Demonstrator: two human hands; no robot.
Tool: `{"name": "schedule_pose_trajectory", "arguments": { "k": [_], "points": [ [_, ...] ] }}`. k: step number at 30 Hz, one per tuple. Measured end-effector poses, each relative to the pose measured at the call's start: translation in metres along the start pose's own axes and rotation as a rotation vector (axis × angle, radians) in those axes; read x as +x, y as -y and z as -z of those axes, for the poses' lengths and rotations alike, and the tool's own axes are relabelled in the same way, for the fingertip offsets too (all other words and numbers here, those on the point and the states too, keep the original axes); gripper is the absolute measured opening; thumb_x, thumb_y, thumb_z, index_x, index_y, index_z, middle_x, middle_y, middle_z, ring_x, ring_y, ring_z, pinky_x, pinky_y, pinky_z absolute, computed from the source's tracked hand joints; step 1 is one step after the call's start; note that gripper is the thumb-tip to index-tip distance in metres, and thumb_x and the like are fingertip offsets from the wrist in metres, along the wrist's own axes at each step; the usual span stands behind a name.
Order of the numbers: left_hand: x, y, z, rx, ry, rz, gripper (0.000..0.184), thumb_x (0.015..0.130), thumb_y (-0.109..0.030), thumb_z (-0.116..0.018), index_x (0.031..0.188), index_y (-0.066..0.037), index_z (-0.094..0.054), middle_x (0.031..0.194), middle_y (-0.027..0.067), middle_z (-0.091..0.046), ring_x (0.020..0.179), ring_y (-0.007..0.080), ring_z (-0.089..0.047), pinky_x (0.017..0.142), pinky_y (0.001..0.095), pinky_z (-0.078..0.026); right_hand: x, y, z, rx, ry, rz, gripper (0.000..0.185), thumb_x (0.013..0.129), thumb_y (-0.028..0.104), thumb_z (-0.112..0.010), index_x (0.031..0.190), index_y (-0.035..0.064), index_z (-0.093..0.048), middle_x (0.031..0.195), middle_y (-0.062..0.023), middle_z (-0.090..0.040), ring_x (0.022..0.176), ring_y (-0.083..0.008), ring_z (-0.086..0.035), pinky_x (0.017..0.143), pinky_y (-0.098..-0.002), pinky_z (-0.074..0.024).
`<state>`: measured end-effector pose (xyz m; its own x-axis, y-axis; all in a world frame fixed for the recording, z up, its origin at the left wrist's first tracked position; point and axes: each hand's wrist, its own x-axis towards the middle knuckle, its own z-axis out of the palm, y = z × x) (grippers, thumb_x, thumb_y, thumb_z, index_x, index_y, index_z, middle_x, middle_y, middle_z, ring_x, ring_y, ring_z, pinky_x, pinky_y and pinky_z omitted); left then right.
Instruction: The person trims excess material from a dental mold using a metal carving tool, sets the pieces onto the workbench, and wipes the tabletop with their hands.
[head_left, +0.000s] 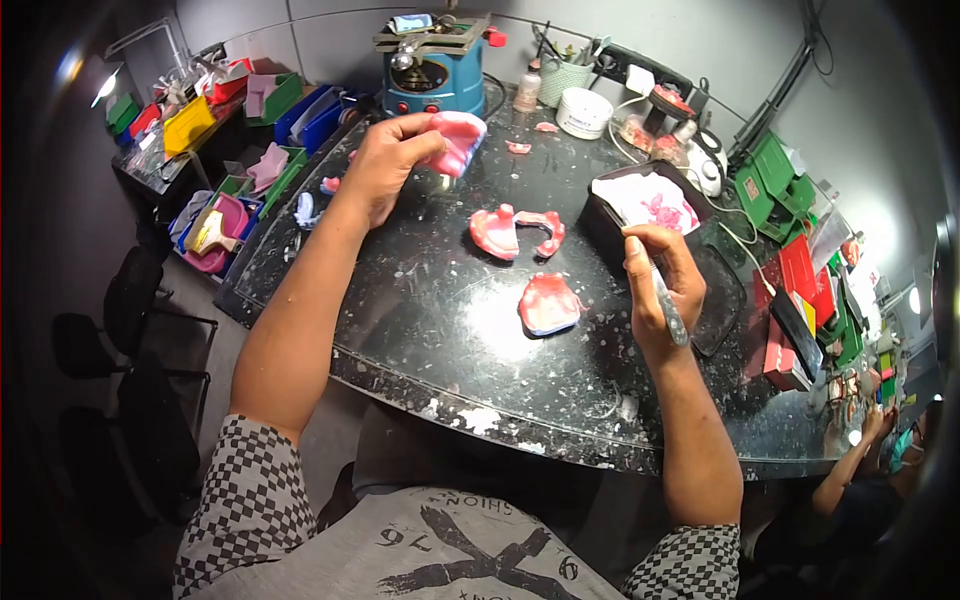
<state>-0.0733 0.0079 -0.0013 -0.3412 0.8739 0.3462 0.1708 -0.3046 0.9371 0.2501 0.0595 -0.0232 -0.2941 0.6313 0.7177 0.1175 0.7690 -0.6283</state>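
My left hand is closed around a pink-and-blue dental impression, raised over the far left of the black workbench. In my right hand is a slim knife with a worn metal handle, gripped between thumb and fingers. Its far end points up toward a black box, which holds white lining and pink scraps; the tip is hard to make out. Between my hands lie a pink dental piece, a curved pink rim and another pink-and-blue impression.
A blue machine stands at the back, beside a small bottle, a tool cup and a white tub. Green bins and red boxes line the right. Another person's hand shows far right.
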Motion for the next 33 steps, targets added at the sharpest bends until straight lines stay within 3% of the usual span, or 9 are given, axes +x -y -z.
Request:
{"name": "schedule_pose_trajectory", "arguments": {
  "k": [2,3,5,6,9,15,24,27,33],
  "points": [
    [-0.007,-0.004,-0.011,-0.370,0.253,0.122,0.028,0.095,-0.012,-0.053,0.108,0.006,-0.071,0.096,0.0085,-0.072,0.068,0.0108,-0.062,0.080,0.0275,-0.054,-0.001,0.003,0.000,-0.012,0.008,0.000,0.012,0.094,0.003,-0.067,0.105,0.0012,-0.071,0.090,-0.0071,-0.069,0.078,-0.0130,-0.064,0.073,-0.0271,-0.0508],
    [-0.011,-0.003,-0.020,-0.410,0.299,0.093,0.023,0.090,-0.009,-0.049,0.099,0.001,-0.067,0.111,0.0119,-0.068,0.091,0.0157,-0.065,0.087,0.0308,-0.053,-0.001,0.004,0.000,-0.020,0.005,-0.003,0.012,0.094,0.003,-0.067,0.105,0.0012,-0.071,0.090,-0.0071,-0.069,0.078,-0.0130,-0.064,0.073,-0.0271,-0.0508],
    [-0.018,0.002,-0.034,-0.538,0.364,0.121,0.020,0.089,-0.008,-0.048,0.093,0.001,-0.066,0.118,0.0150,-0.065,0.098,0.0175,-0.064,0.094,0.0381,-0.054,-0.001,0.005,0.000,-0.006,0.003,0.027,0.012,0.093,0.002,-0.068,0.105,0.0012,-0.071,0.089,-0.0072,-0.069,0.077,-0.0133,-0.064,0.073,-0.0272,-0.0510],
    [-0.018,0.005,-0.036,-0.564,0.414,0.130,0.022,0.088,-0.007,-0.047,0.098,0.003,-0.064,0.121,0.0174,-0.063,0.104,0.0228,-0.065,0.100,0.0486,-0.054,-0.001,0.006,0.000,-0.007,0.007,0.019,0.012,0.093,0.002,-0.068,0.105,0.0012,-0.071,0.089,-0.0073,-0.069,0.078,-0.0135,-0.064,0.073,-0.0274,-0.0513],
    [-0.031,-0.012,-0.054,-0.668,0.420,0.201,0.026,0.088,-0.007,-0.047,0.107,0.004,-0.061,0.124,0.0218,-0.061,0.113,0.0291,-0.065,0.100,0.0558,-0.055,0.000,0.009,0.000,-0.020,0.015,0.039,0.012,0.093,0.001,-0.067,0.104,0.0010,-0.071,0.090,-0.0077,-0.069,0.079,-0.0142,-0.065,0.074,-0.0275,-0.0516],
    [-0.037,-0.015,-0.057,-0.569,0.476,0.109,0.029,0.093,-0.011,-0.049,0.116,0.005,-0.057,0.116,0.0254,-0.066,0.101,0.0348,-0.072,0.094,0.0493,-0.059,-0.001,0.011,0.001,-0.061,0.056,0.045,0.013,0.091,0.001,-0.067,0.103,0.0008,-0.071,0.089,-0.0091,-0.069,0.079,-0.0169,-0.066,0.075,-0.0286,-0.0521],
    [-0.036,-0.021,-0.055,-0.464,0.465,0.106,0.046,0.095,-0.018,-0.048,0.132,0.009,-0.052,0.130,0.0277,-0.061,0.122,0.0357,-0.063,0.101,0.0458,-0.055,-0.001,0.012,0.000,-0.065,0.060,0.030,0.013,0.091,0.001,-0.067,0.103,0.0012,-0.071,0.088,-0.0085,-0.068,0.077,-0.0166,-0.065,0.074,-0.0288,-0.0515],
    [-0.030,-0.016,-0.055,-0.853,0.504,0.350,0.074,0.099,-0.039,-0.041,0.151,0.012,-0.031,0.144,0.0306,-0.049,0.133,0.0404,-0.053,0.107,0.0516,-0.050,-0.002,0.011,0.000,-0.066,0.062,0.028,0.013,0.091,0.001,-0.066,0.103,0.0013,-0.071,0.087,-0.0082,-0.067,0.076,-0.0163,-0.064,0.074,-0.0284,-0.0509],
    [-0.030,-0.011,-0.053,-1.046,0.372,0.438,0.080,0.099,-0.046,-0.040,0.152,0.013,-0.030,0.147,0.0301,-0.047,0.137,0.0380,-0.049,0.114,0.0558,-0.042,-0.002,0.011,0.000,-0.055,0.072,-0.011,0.012,0.092,0.001,-0.066,0.103,0.0012,-0.071,0.086,-0.0076,-0.066,0.076,-0.0160,-0.063,0.074,-0.0279,-0.0502]
  ]
}}
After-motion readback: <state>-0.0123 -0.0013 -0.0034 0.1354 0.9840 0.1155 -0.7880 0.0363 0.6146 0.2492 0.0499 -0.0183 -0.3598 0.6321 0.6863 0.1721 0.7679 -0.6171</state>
